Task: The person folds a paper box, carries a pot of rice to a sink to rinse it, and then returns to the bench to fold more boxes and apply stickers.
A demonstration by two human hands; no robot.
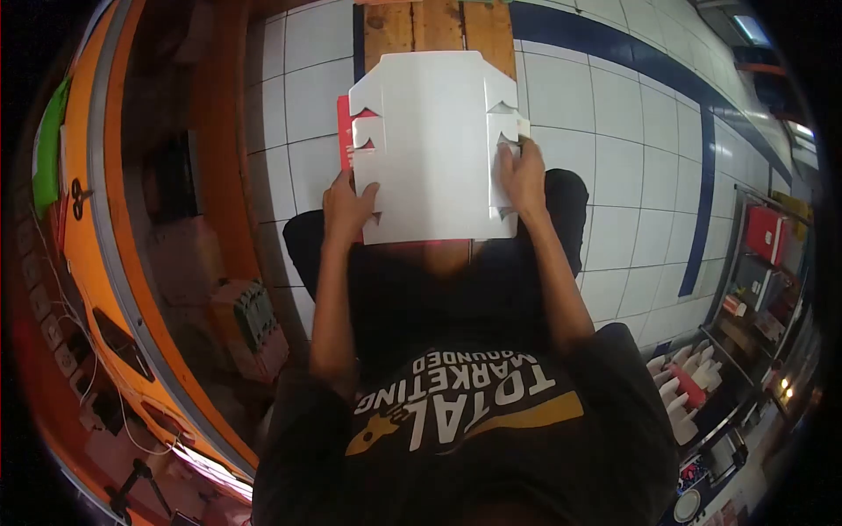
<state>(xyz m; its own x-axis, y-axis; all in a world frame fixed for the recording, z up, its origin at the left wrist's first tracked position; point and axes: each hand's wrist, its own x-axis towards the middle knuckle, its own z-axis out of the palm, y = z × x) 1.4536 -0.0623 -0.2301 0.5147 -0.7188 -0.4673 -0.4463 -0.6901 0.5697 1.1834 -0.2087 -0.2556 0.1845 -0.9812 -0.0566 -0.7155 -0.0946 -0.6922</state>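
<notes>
A white die-cut cardboard blank [430,149] lies flat in front of me, with cut corners at its far end and notched tabs down both sides. My left hand [349,206] grips its near left edge, thumb on top, the other fingers partly hidden at the side. At the right edge my right hand [526,180] is closed on a side flap, thumb over the white surface, fingers around the outside. Something red [344,131] shows from under the blank on the left and along the near edge; its kind is hidden.
Under the blank is a wooden bench [436,26], between my legs. An orange counter [96,219] runs along the left, with scissors [79,200] on it. A rack [745,289] with red boxes stands at right, near stacked white cartons [688,386]. White tiles [631,184] cover the floor.
</notes>
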